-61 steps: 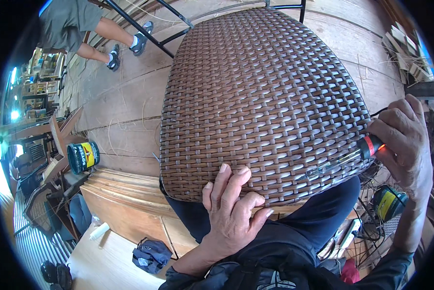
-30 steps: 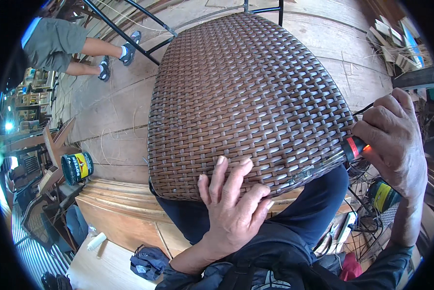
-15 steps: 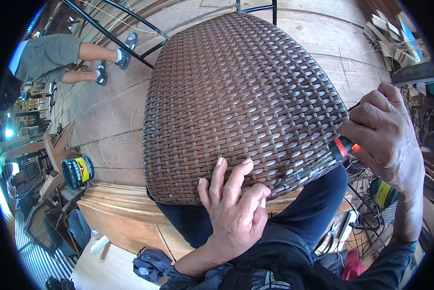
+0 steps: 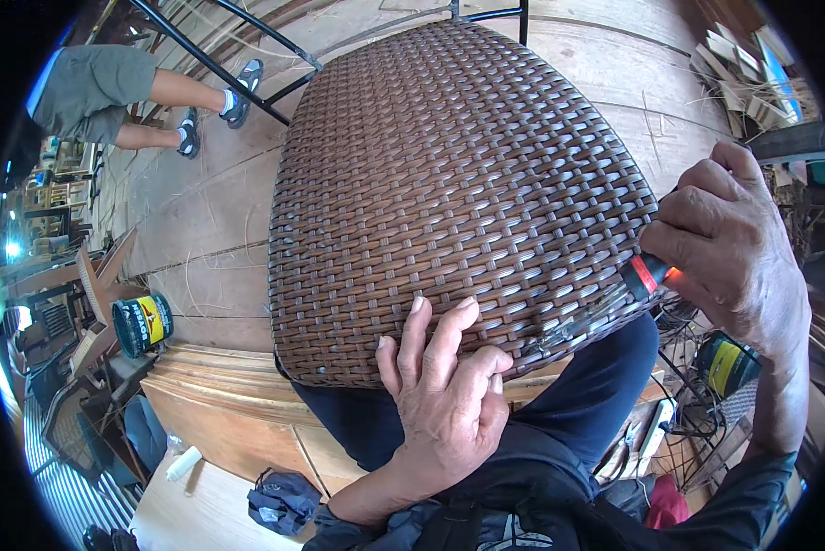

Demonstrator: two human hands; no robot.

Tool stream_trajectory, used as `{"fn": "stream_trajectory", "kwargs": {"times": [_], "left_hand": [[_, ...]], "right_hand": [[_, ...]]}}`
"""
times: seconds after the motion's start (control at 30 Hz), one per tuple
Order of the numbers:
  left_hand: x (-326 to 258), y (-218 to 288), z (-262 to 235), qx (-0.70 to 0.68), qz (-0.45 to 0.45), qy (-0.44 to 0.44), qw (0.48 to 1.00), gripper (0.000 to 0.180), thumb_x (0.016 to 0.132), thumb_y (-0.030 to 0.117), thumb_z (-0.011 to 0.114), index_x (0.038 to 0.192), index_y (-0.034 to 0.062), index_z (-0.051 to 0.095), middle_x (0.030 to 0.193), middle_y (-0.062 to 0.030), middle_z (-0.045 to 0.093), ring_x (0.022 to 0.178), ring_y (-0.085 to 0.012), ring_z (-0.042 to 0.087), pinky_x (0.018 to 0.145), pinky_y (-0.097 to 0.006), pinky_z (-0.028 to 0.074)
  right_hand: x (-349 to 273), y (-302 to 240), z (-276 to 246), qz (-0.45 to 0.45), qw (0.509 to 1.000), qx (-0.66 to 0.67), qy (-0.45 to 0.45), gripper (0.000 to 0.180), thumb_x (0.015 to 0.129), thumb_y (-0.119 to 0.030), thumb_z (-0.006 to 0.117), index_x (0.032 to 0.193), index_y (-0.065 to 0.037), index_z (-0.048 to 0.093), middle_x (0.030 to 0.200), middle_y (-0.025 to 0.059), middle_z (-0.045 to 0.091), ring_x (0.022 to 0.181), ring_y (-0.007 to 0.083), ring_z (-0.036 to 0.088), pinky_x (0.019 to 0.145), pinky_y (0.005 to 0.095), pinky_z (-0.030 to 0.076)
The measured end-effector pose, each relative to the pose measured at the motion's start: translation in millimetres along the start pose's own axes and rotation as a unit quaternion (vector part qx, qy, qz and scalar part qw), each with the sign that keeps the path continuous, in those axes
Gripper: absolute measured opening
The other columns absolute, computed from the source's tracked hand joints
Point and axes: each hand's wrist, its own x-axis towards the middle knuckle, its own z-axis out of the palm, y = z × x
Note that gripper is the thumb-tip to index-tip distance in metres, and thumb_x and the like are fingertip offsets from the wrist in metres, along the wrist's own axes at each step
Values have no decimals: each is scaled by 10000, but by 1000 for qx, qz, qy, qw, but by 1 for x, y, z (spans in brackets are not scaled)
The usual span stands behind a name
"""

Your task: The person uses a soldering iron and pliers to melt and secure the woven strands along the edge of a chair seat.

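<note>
A brown woven wicker seat (image 4: pixel 449 174) lies across my lap, its black metal legs (image 4: pixel 215 69) pointing away at the far side. My left hand (image 4: pixel 445 404) rests on the near edge of the weave, fingers spread and holding nothing. At the right edge, my right hand (image 4: pixel 729 248) is closed around what looks like a soldering iron (image 4: pixel 645 275) with a black and red handle and an orange glow. Its metal shaft slants down to the left, close over the strands near the seat's near right edge. I cannot tell whether the tip touches them.
Another person's legs (image 4: pixel 160 96) stand at the far left. A dark tub with a yellow label (image 4: pixel 141 326) sits on the left, near stacked boards (image 4: pixel 215 376). Below lies a white tube (image 4: pixel 184 464). Pliers (image 4: pixel 624 450), cables and another tub (image 4: pixel 727 363) are at right; wood scraps (image 4: pixel 748 73) lie far right.
The right hand and the iron have shifted very slightly left and up in the picture, the seat slightly left. My left hand stays in place on the weave.
</note>
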Motion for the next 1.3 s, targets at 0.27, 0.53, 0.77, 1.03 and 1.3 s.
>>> {"fn": "stream_trajectory", "kwargs": {"times": [0.27, 0.53, 0.77, 1.03, 1.3], "left_hand": [[-21, -27, 13, -160, 66, 192, 966, 243, 794, 33, 658, 1010, 79, 556, 1350, -194, 431, 1358, -434, 312, 1087, -528, 249], [-22, -31, 19, -94, 110, 170, 975, 147, 853, 103, 616, 992, 106, 567, 1326, -160, 461, 1354, -400, 337, 1098, -507, 206], [-23, -28, 21, -29, 110, 156, 981, 87, 888, 201, 579, 945, 144, 614, 1304, -123, 492, 1343, -383, 356, 1110, -508, 152], [-23, -26, 21, 4, 115, 138, 984, 163, 881, 245, 601, 1009, 196, 689, 1331, -59, 480, 1348, -365, 340, 1122, -514, 105], [-24, -26, 23, 51, 127, 124, 983, 291, 878, 256, 614, 1163, 286, 669, 1354, -30, 464, 1361, -373, 305, 1144, -516, 42]], "right_hand": [[1, 5, -13, 9, 999, -35, 12, 304, 563, -259, 716, 798, -75, 661, 772, 40, 515, 808, 226, 536, 825, 430, 366], [3, 1, -6, -1, 1000, -15, -18, 271, 638, -288, 701, 806, -76, 679, 778, 42, 560, 822, 219, 541, 851, 430, 364], [2, 0, -5, 10, 1000, -9, -26, 285, 634, -296, 708, 818, -79, 690, 784, 37, 580, 819, 211, 548, 865, 435, 366], [4, 0, -4, 1, 999, -25, -22, 275, 625, -271, 730, 827, -88, 693, 785, 41, 582, 820, 205, 553, 855, 439, 365], [4, -1, -4, 1, 999, -24, -25, 285, 601, -251, 749, 828, -88, 692, 782, 39, 577, 825, 209, 557, 851, 435, 372]]}}
